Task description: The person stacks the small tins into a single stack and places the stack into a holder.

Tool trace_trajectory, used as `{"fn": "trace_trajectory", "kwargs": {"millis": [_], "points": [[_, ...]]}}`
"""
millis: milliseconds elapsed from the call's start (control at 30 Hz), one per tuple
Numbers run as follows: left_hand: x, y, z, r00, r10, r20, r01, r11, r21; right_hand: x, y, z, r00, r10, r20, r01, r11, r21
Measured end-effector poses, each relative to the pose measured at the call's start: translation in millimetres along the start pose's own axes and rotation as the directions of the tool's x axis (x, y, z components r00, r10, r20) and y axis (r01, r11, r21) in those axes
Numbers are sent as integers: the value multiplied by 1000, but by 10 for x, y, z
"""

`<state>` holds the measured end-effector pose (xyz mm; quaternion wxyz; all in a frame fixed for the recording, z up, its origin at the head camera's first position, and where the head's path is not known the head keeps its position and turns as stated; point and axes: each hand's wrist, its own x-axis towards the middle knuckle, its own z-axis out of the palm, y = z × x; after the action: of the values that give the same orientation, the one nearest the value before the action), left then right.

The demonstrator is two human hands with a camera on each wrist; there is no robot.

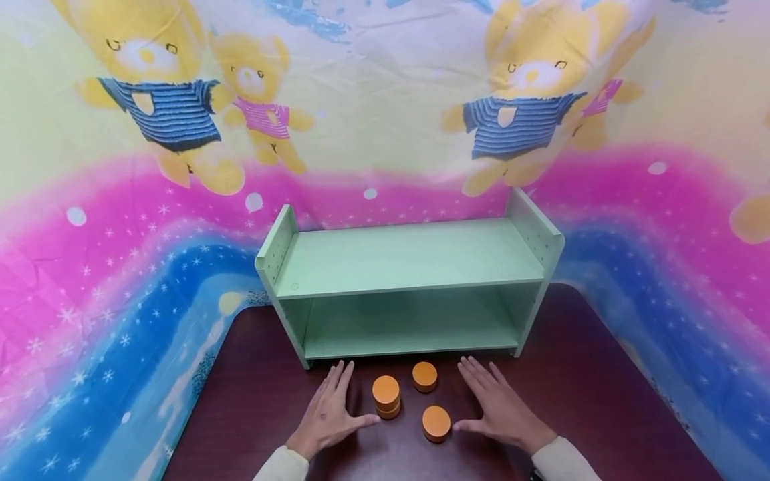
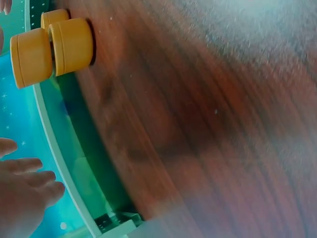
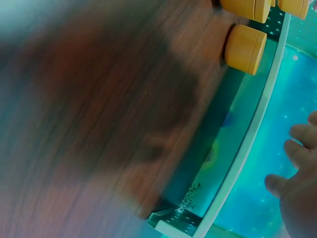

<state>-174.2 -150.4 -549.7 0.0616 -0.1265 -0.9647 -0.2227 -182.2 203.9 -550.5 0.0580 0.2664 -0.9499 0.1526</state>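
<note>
Orange round lidded jars stand on the dark wooden table in front of the shelf. Two are stacked [image 1: 386,394]; one single jar [image 1: 424,377] is nearer the shelf, and another [image 1: 436,423] is nearer the front. On the left, my left hand [image 1: 329,413] has its fingers extended toward the shelf, its thumb tip beside the stack. My right hand [image 1: 500,409] mirrors it, the thumb tip close to the front jar. Neither hand grips anything. In the left wrist view the stacked upper jar [image 2: 30,57] shows a lid seam. The right wrist view catches a jar [image 3: 245,49] standing on the table.
A pale green two-level shelf [image 1: 409,257] stands at the back of the dark wooden table [image 1: 240,407]. Behind and to both sides hangs a colourful cloth [image 1: 385,133] printed with teddy bears. The shelf's lower front edge lies just beyond my fingertips.
</note>
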Motion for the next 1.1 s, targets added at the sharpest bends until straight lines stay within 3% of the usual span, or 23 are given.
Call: {"fn": "trace_trajectory", "kwargs": {"millis": [133, 367, 567, 800, 933, 1100], "points": [[3, 16, 55, 1000, 7, -9, -8, 1000, -30, 2, 12, 42, 1000, -8, -17, 9, 999, 36], [17, 83, 129, 1000, -21, 20, 25, 971, -239, -1, -1, 90, 999, -33, -36, 38, 989, 141], [44, 93, 199, 999, 4, -53, -20, 951, -310, 5, -21, 124, 1000, 4, 26, -11, 961, 275], [79, 107, 294, 997, -22, -74, -7, 931, -364, 21, -19, 184, 996, 29, 88, -61, 921, 386], [87, 108, 336, 997, -42, -68, 6, 890, -456, 31, -17, 223, 998, 14, 69, -42, 907, 420], [101, 88, 411, 998, -62, -19, 37, 785, -618, 33, -20, 282, 999, 34, 23, -41, 882, 469]]}}
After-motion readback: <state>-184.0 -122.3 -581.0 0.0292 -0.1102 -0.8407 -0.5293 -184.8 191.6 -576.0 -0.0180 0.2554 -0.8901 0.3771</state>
